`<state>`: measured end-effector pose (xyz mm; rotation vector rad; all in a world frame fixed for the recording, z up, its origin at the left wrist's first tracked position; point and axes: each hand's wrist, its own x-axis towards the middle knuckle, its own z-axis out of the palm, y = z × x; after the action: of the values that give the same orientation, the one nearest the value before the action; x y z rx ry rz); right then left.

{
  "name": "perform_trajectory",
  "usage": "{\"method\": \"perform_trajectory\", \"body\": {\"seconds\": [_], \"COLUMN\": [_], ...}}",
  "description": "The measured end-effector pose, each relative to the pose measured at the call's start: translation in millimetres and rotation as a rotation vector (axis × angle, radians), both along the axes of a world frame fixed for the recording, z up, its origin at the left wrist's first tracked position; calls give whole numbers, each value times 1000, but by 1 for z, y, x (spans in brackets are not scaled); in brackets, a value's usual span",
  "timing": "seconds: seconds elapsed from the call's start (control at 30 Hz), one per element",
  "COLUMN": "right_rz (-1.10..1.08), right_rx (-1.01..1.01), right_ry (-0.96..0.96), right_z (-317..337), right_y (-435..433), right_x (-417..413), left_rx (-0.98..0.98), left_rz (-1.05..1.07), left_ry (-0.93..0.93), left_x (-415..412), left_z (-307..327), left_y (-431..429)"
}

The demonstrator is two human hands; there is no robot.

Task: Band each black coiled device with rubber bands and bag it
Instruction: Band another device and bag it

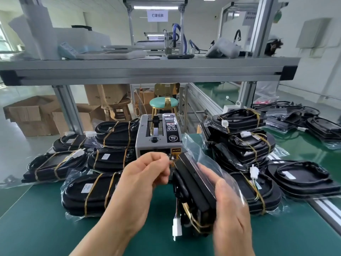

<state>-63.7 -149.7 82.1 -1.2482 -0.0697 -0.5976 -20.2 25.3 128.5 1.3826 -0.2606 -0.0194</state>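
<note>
As the right hand (230,209) grips the black device (191,182), edge-up, yellow-banded, clear-bagged, the left hand (145,174) at nine o'clock pinches something indiscernible.

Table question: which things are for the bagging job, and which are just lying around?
For the job: black device, its rubber bands, the clear bag around it, the right hand holding it, the left hand, probably the tape machine, and the bagged devices.
Just lying about: green stool, cardboard boxes.
</note>
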Motion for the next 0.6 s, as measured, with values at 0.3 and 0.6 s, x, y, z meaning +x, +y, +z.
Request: {"method": "perform_trajectory", "body": {"seconds": [0.3, 0.6], "right_rz": [16, 36], "right_rx": [-206, -234], "right_ry": [22, -61], "right_z": [5, -1], "right_y": [32, 38], "right_x": [-11, -11], "left_rx": [433, 407], "left_rz": [-11, 48], "left_ry": [-119, -85], "left_x": [-20, -20], "left_z": [14, 8], "left_y": [-11, -10]}}
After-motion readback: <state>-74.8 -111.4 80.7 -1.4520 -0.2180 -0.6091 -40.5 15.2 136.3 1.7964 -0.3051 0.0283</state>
